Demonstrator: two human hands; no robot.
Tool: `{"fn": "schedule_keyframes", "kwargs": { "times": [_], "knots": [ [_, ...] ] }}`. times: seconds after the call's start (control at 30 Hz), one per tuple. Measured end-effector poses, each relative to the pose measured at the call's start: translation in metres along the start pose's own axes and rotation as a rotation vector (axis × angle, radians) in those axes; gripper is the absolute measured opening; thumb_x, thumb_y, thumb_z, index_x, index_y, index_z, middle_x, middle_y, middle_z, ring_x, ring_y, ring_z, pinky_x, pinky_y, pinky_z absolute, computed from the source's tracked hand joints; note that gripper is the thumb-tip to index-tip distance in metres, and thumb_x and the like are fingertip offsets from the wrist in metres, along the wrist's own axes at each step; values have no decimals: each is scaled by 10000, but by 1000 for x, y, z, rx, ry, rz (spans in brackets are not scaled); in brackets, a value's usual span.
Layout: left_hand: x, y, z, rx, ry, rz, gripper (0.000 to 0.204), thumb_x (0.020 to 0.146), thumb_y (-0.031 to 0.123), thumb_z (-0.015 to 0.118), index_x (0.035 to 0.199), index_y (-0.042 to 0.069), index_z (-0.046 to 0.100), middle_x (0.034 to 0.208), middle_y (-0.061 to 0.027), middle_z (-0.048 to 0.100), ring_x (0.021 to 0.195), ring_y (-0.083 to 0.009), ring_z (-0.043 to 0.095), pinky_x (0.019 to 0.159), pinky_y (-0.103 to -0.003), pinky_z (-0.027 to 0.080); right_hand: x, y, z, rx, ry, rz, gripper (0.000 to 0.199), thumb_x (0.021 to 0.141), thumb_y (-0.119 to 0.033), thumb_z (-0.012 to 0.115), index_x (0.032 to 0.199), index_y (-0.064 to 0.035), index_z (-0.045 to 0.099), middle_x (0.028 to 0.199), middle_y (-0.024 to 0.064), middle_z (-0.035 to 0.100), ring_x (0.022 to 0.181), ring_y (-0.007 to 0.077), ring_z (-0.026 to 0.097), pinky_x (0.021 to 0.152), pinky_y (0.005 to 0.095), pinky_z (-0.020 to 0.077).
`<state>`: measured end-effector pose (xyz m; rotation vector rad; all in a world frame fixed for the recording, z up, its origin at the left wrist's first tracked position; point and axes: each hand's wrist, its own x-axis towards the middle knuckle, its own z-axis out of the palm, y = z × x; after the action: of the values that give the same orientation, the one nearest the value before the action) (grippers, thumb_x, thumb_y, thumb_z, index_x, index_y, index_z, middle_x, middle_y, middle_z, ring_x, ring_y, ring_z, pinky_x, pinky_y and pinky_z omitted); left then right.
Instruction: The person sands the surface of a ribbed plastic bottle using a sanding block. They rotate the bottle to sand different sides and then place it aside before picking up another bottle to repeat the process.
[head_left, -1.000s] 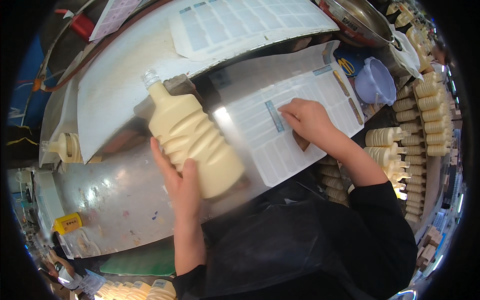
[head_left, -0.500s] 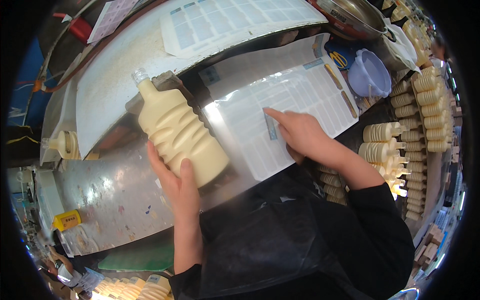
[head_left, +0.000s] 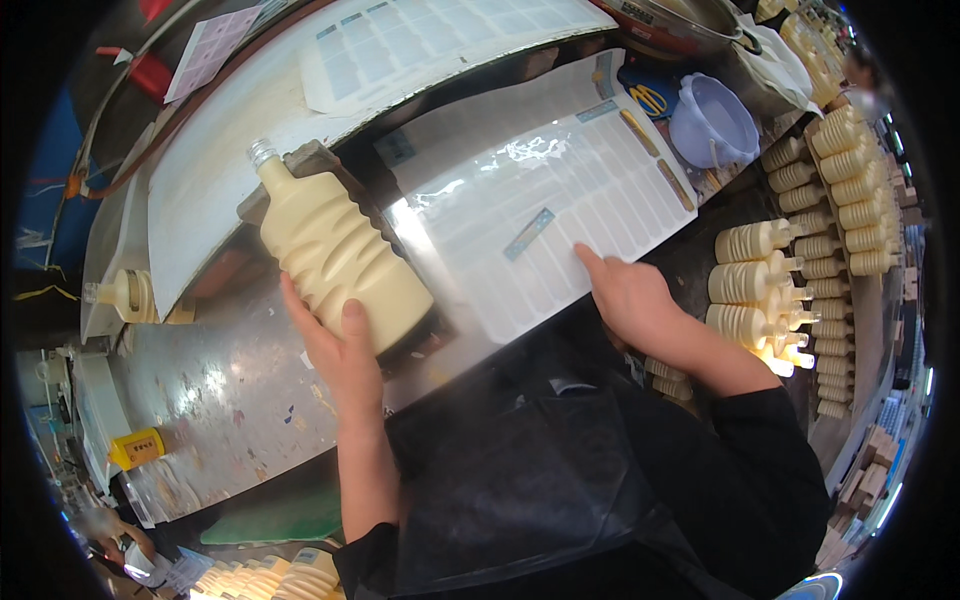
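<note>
Left: yellow container [head_left: 137, 448] near bench [head_left: 240, 400] end; open metal from there to bottle, decent room for moving. Cream bottle [head_left: 345, 255] lying slantwise on bench, upper end at dark block [head_left: 318, 158], maybe propped on it. Left hand [head_left: 335, 345] part open, gripping lower side, thumb across, likely for steadying. Just right, label sheet [head_left: 460, 250] by near edge. Right hand [head_left: 635, 297] there, index out, others curled; can't tell if holding anything. Purple bucket [head_left: 712, 120] past far end, tight.

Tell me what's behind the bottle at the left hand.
A grey block shows near the neck of the bottle, table beside its base; anything the bottle covers is hidden.
</note>
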<state>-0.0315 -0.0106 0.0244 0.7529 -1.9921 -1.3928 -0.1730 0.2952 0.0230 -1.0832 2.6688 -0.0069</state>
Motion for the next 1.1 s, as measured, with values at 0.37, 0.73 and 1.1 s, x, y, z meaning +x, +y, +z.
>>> {"fn": "schedule_keyframes", "kwargs": {
  "times": [0.37, 0.73, 1.1],
  "knots": [
    [6, -7, -2, 54, -34, 37, 856, 972, 385, 628, 1603, -21, 216, 1599, -260, 334, 1464, -371, 362, 1209, -430, 270, 12, 10, 10, -71, 46, -6, 681, 797, -62, 649, 1463, -53, 507, 861, 148, 626, 737, 351, 675, 656, 452, 548],
    [4, -1, -4, 47, -8, 0, 846, 955, 328, 631, 1609, 1, 205, 1577, -272, 365, 1432, -374, 410, 1189, -431, 309, -23, 2, 66, 1496, 118, 651, 326, 1005, -345, 679, 920, -38, 611, 622, 33, 568, 428, 105, 492, 409, 249, 359],
    [0, -10, -7, -276, -24, -91, 841, 928, 190, 653, 1602, 8, 184, 1506, -256, 440, 1349, -315, 496, 1135, -415, 400, -9, 3, 14, 1127, 289, 463, 138, 927, -93, 662, 879, 21, 725, 735, 52, 700, 697, 60, 627, 621, 235, 486]
  ]
}}
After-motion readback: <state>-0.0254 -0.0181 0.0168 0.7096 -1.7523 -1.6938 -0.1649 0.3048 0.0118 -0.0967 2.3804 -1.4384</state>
